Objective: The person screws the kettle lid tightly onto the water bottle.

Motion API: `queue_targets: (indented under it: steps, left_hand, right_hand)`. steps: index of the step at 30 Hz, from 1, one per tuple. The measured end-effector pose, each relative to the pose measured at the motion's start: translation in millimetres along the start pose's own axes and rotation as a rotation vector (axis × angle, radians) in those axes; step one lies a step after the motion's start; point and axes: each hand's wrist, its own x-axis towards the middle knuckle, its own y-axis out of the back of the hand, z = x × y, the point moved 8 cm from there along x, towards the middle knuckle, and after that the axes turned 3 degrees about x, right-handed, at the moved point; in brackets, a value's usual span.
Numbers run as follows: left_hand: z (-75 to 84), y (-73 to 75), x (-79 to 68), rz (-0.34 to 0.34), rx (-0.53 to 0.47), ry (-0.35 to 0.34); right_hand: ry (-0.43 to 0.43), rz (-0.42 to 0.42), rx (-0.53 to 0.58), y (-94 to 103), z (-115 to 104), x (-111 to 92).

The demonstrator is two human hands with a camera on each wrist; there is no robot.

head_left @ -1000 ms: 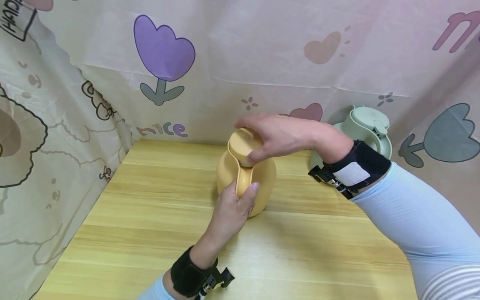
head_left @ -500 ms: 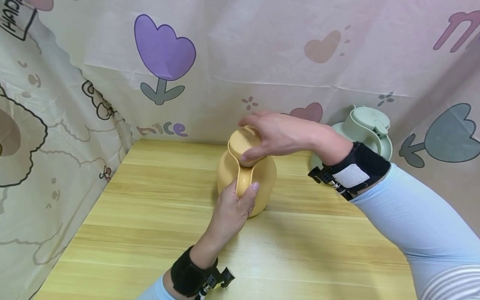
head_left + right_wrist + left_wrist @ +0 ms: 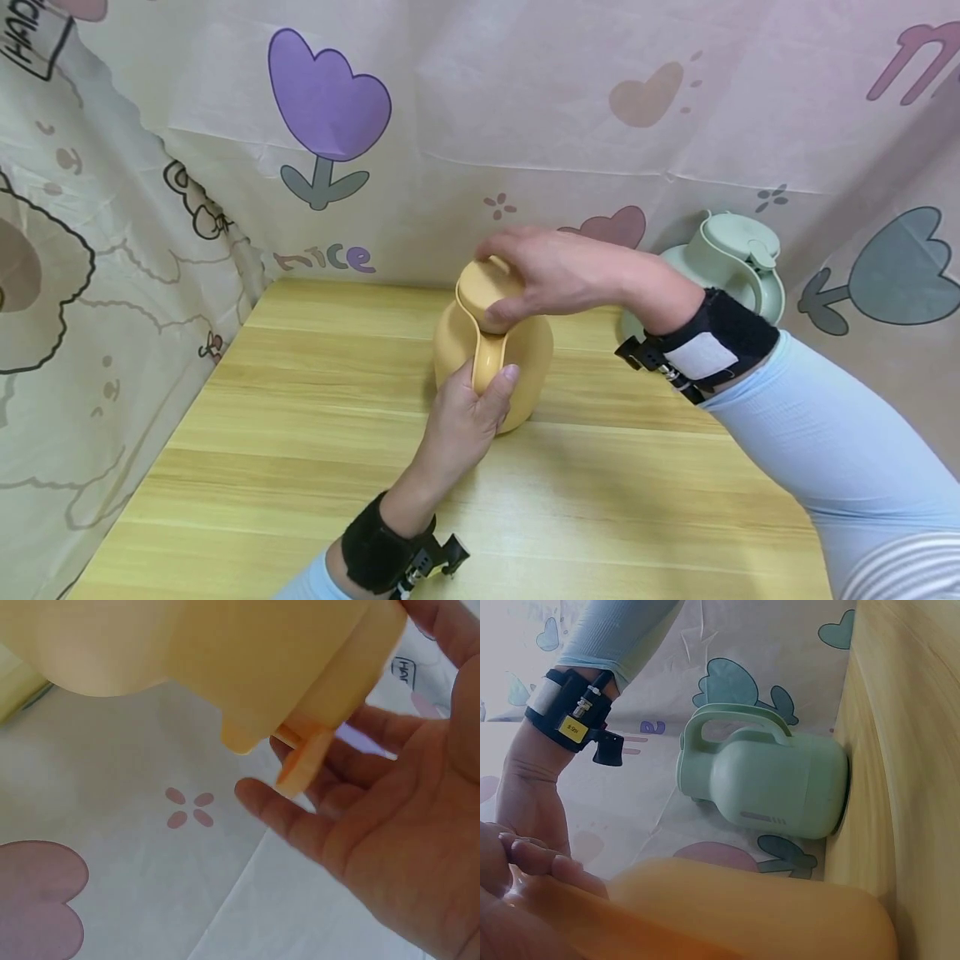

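A yellow thermos jug [image 3: 528, 375] stands upright on the table, its handle [image 3: 489, 358] facing me. My left hand [image 3: 461, 417] grips that handle, thumb along its side. On top, my right hand [image 3: 551, 267] holds the round lid [image 3: 483, 285], with the thumb on the near side and the fingers round the far side. The right wrist view has the lid's small spout flap [image 3: 306, 765] standing out between the fingers, some of which are spread clear of the lid. In the left wrist view the jug's body [image 3: 757, 911] lies along the bottom.
A pale green thermos jug [image 3: 772, 780] stands at the back right, partly behind my right forearm in the head view. The wooden table [image 3: 300, 467] ends at a printed cloth [image 3: 465, 100] hung behind and at the left.
My right hand shifts slightly on the lid, and its thumb moves a little left and then back right. The left hand and the jug stay in place.
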Motion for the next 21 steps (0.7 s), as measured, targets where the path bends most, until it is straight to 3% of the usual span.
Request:
queue_targets:
  steps: [8, 16, 21]
  left_hand:
    - [0.9, 0.1, -0.3, -0.004, -0.004, -0.011]
    - [15.5, 1.7, -2.7, -0.001, -0.004, 0.015]
    - [7.5, 0.2, -1.1, -0.008, -0.013, 0.002]
  right_hand:
    - [-0.047, 0.032, -0.024, 0.3, 4, 1]
    - [0.065, 0.006, -0.010, -0.5, -5, -3]
    - [0.088, -0.008, 0.001, -1.1, -7, -3]
